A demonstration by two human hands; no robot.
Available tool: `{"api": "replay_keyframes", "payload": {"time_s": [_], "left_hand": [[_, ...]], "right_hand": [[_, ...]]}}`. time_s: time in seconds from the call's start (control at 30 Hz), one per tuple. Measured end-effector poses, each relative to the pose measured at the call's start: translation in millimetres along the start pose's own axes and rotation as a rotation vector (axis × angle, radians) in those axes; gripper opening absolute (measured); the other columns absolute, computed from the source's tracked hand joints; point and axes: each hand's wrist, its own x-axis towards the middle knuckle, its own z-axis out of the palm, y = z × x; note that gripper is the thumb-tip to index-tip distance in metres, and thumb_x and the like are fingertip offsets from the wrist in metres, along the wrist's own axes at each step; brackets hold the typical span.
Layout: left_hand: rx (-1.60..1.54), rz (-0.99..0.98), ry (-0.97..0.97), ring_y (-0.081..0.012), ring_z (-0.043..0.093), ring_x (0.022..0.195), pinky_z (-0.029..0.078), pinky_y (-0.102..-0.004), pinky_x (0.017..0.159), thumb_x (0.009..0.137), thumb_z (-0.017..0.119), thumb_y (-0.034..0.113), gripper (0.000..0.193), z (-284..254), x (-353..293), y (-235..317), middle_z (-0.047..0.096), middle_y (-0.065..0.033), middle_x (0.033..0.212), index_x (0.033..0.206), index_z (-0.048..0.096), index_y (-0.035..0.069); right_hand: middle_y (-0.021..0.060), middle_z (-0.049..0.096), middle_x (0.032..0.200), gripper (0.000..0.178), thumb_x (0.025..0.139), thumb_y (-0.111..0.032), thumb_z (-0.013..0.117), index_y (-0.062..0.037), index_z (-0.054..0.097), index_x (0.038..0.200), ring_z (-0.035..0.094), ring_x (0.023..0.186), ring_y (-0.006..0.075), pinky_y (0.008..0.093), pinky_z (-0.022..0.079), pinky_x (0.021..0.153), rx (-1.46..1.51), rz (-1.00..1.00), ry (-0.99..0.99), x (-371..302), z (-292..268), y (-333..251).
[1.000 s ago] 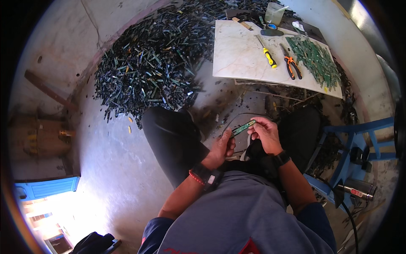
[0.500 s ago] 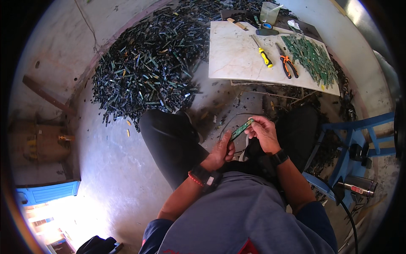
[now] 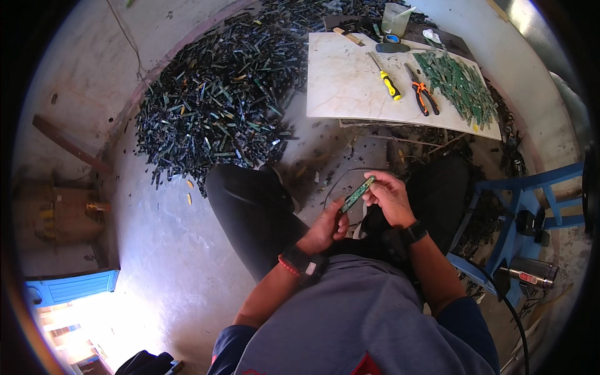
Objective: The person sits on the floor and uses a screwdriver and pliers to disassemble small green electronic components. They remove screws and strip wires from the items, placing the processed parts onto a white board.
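Observation:
A narrow green circuit board strip (image 3: 357,195) slants between my two hands above my lap. My left hand (image 3: 330,224) is closed on its lower end. My right hand (image 3: 389,195) pinches the upper end between thumb and fingers. Beyond them stands a low white board table (image 3: 340,78). On it lie a yellow-and-black chisel-like tool (image 3: 390,84), orange-and-black pliers (image 3: 422,92) and a heap of green circuit board strips (image 3: 462,87).
A large pile of dark strips (image 3: 215,106) covers the floor at the far left. A blue stool (image 3: 519,206) and a metal flask (image 3: 531,273) are on my right. At the table's back stand a plastic cup (image 3: 396,20) and a blue tape roll (image 3: 392,39).
The strip has turned slightly in my hands, so its green face shows more fully. Both hands keep their hold in nearly the same place.

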Motion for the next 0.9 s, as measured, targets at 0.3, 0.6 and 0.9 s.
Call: {"api": "replay_keyframes", "payload": {"time_s": [0.3,0.6,0.9], "left_hand": [[0.005,0.017,0.056,-0.0121,0.033,0.045,0.027,-0.0257,0.045,0.090,0.043,0.060,0.055,6.6,-2.9,3.9,0.039,-0.0007,0.055,0.062,0.041,0.013],[0.112,0.050,0.044,-0.0120,0.032,0.046,0.025,-0.0258,0.046,0.093,0.041,0.060,0.054,3.1,-2.4,2.9,0.038,-0.0013,0.055,0.066,0.040,0.012],[0.149,0.061,0.046,-0.0103,0.028,0.045,0.022,-0.0252,0.044,0.094,0.038,0.059,0.054,5.9,-2.5,1.9,0.033,0.0008,0.054,0.063,0.034,0.015]], "right_hand": [[0.0066,0.063,0.085,0.022,0.092,-0.005,0.054,0.0041,0.059,0.110,0.063,0.068,0.0127,0.0246,0.053,0.059,0.011,0.024,0.007,-0.2,-3.2,4.5],[0.0071,0.063,0.090,0.026,0.093,-0.006,0.053,0.0057,0.057,0.116,0.065,0.075,0.0135,0.0244,0.054,0.063,-0.011,0.062,-0.046,-4.8,3.5,2.3],[0.0086,0.064,0.089,0.023,0.093,-0.006,0.052,0.0055,0.058,0.113,0.065,0.075,0.0144,0.0252,0.053,0.064,0.017,0.074,-0.076,-3.7,-3.8,5.5]]}}
